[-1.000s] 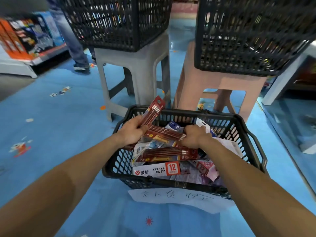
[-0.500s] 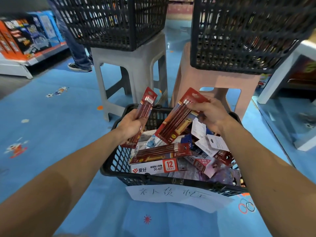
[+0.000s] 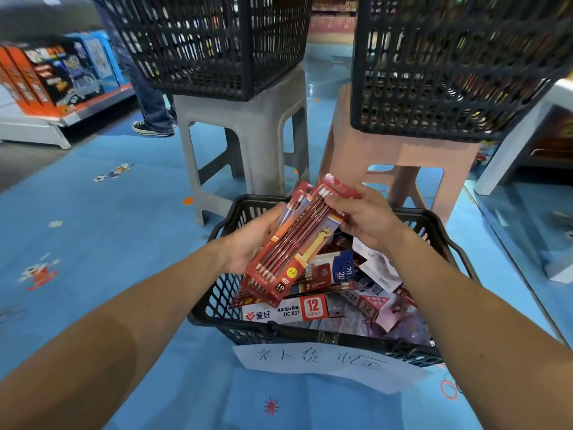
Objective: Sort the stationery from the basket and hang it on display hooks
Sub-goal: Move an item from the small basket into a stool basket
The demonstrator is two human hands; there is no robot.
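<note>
Both hands meet on a stack of red pencil packs (image 3: 294, 246) held just above the floor basket (image 3: 217, 293). The left hand (image 3: 248, 243) supports the stack from below with its fingers wrapped behind it, and the right hand (image 3: 366, 218) pinches the header end of the topmost pack between thumb and fingers. Behind the hands, two large black mesh baskets (image 3: 210, 41) stand raised, one on a grey stool (image 3: 248, 135) and one on a pink stool (image 3: 403, 156). At far left are a shelf of boxed goods (image 3: 46, 76) and another person's leg and shoe (image 3: 152, 125). The floor basket, with a handwritten paper label (image 3: 325, 364) at its near rim, holds a jumble of stationery. This includes a white calculator box (image 3: 288, 311) marked DC-837, a blue ruler pack (image 3: 341, 271), more red pencil packs and several carded items too crumpled to identify. The task appears to be in its early sorting stage: like items are being gathered in the hand, most of the stock remains in the basket, no display hooks are in view and nothing has been hung. Half a second earlier the hands were apart, each holding one pencil pack. The right-hand pack now lies over the left-hand one. A full second earlier the right hand was down among the basket's contents.
</note>
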